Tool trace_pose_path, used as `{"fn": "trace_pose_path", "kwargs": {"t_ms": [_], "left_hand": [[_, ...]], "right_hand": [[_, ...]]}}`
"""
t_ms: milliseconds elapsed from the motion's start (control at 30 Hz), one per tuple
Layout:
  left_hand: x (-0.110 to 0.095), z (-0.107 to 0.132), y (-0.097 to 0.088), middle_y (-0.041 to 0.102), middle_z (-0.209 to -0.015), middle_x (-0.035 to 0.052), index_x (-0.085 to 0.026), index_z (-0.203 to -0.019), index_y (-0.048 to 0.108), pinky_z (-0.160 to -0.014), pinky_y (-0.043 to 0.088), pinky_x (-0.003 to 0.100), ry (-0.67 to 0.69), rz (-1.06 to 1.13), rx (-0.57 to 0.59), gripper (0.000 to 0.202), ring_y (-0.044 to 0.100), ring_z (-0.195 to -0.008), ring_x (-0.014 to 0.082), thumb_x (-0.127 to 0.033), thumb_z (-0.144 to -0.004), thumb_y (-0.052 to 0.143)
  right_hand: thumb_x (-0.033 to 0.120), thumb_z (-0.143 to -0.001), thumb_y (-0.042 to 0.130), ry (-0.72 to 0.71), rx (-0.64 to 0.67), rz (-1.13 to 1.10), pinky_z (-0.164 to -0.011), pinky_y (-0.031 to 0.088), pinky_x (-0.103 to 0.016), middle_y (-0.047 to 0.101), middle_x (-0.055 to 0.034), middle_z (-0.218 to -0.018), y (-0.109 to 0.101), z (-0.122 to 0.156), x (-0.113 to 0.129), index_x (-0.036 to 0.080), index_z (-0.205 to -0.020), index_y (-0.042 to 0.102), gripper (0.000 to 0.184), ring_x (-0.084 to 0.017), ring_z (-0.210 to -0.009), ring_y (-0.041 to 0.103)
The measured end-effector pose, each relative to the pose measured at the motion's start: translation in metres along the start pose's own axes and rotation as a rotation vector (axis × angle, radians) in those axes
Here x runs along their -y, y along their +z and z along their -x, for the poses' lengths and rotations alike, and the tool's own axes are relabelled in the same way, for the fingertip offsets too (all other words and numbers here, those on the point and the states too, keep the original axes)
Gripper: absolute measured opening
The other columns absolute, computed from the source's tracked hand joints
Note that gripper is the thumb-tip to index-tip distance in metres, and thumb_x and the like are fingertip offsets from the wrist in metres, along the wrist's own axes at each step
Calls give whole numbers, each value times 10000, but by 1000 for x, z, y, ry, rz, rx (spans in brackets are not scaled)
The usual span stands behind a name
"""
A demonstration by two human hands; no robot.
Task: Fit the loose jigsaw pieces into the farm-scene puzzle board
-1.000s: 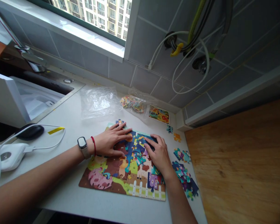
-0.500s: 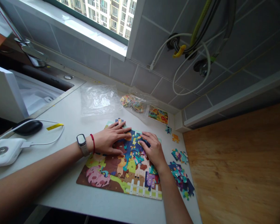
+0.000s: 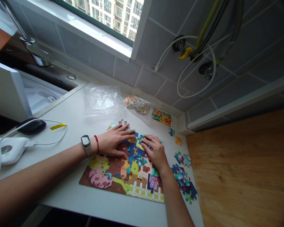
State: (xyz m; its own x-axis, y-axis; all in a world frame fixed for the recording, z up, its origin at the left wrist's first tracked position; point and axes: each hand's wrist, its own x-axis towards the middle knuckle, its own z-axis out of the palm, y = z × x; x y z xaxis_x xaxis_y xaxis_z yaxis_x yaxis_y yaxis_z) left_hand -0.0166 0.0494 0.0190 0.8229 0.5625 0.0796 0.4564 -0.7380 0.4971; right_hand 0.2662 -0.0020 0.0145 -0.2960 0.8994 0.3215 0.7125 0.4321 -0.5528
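Note:
A farm-animal jigsaw puzzle lies on the white counter, with a pink spotted pig, a brown animal, a cow and a white fence. Loose dark-blue and teal puzzle pieces rest over its middle and right. My left hand is spread flat across its upper left, fingers apart, holding nothing. On the upper right, my right hand has its fingers bent down around a puzzle piece, thumb at the piece's edge; the fingertips are partly hidden. A purple piece lies near the right forearm.
More loose pieces are heaped along the counter's right edge. Behind the puzzle lie a clear plastic bag, bagged pieces and a picture card. A white charger with a cable and a black mouse sit left.
The view has shifted slightly. My right hand stays at the upper right, and loose pieces by its thumb have moved a little up the puzzle. My left hand stays flat in place.

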Motion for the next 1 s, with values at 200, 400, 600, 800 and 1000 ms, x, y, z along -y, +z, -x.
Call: {"fn": "trace_pose_path", "kwargs": {"t_ms": [200,400,600,800,1000], "left_hand": [[0,0,0,426,-1667,159,-198,-1645,344,-1288,191,651,-15,22,6,1025,238,-1591,470,-707,-839,720],[1,1,2,441,-1647,199,-169,-1647,325,-1290,197,638,-19,17,-8,1044,233,-1595,463,-691,-839,729],[2,1,3,434,-1653,198,-170,-1656,307,-1287,201,644,-19,20,-5,1063,244,-1591,468,-686,-831,735],[4,1,4,449,-1652,161,-224,-1659,312,-1289,199,633,4,44,-36,1046,258,-1588,462,-706,-831,730],[4,2,4,437,-1661,158,-218,-1650,326,-1286,195,640,-6,28,-18,1041,246,-1589,469,-724,-831,722]], "right_hand": [[261,-986,685,-26,-31,8,-1012,586,-458,788,-97,-1202,2,1,1,263,-1072,844,181,-270,-1112,690],[272,-995,678,-37,-24,12,-1004,591,-454,790,-89,-1208,2,2,-1,274,-1062,847,182,-269,-1110,683],[275,-995,683,-52,-34,13,-997,595,-456,792,-94,-1210,2,3,-3,269,-1051,850,176,-271,-1106,686],[278,-993,679,-34,-29,-9,-1006,592,-462,793,-89,-1211,2,4,-5,283,-1042,852,180,-270,-1110,694],[275,-994,683,-34,-32,-33,-997,590,-450,793,-98,-1200,1,4,-4,268,-1052,850,177,-266,-1108,693]]}}
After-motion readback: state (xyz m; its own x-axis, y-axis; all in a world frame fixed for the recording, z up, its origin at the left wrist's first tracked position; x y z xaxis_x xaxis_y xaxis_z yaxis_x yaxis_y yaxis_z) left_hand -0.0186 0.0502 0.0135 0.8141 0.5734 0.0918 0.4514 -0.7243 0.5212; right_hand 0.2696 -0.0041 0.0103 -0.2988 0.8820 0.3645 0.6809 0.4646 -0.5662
